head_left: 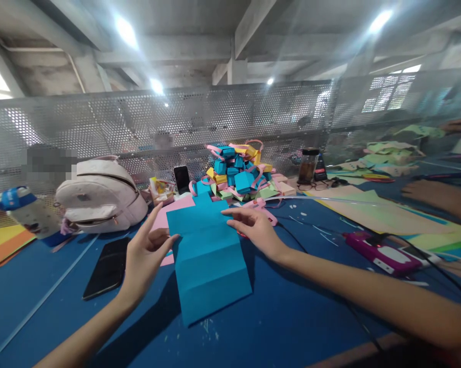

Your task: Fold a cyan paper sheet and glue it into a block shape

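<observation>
Above the table point(287, 322), right fingers point(239, 211) pinching blue paper point(211, 255), left fingers point(167, 247) parted, hold unclear, pink sheet point(180, 204) overlapped

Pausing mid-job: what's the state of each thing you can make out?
Blue sheet: spread open, creased crosswise
Left grip: thumb at sheet's left edge, index finger raised, pinch unclear
Right grip: pinching sheet's upper right edge
Flat phone: screen dark
Standing phone: screen dark
Jar: upright, capped
Purple device: red light lit
Folded paper pieces: heaped

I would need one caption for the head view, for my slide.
Left hand and right hand hold a creased blue sheet by its edges, before a colourful paper pile.
</observation>
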Demonstrator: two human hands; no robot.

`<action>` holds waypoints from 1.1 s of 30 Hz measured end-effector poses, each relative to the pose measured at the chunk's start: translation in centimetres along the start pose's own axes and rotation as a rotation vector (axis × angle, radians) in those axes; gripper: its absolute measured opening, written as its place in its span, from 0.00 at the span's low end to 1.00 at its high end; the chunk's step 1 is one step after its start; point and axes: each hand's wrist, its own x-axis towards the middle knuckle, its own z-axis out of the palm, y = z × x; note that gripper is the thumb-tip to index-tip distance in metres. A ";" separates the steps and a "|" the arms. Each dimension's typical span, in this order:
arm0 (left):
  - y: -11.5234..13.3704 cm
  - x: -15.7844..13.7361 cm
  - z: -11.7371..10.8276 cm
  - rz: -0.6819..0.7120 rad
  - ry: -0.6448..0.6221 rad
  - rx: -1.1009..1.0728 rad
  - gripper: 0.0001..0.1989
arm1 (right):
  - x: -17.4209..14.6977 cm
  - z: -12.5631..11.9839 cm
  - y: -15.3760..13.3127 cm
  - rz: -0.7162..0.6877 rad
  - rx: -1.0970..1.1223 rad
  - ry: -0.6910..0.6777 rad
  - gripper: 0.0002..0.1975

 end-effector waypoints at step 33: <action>-4.3 -4.9 -1.3 0.130 -0.667 0.563 0.09 | -3.7 -0.1 1.1 -0.333 -1.046 -0.840 0.06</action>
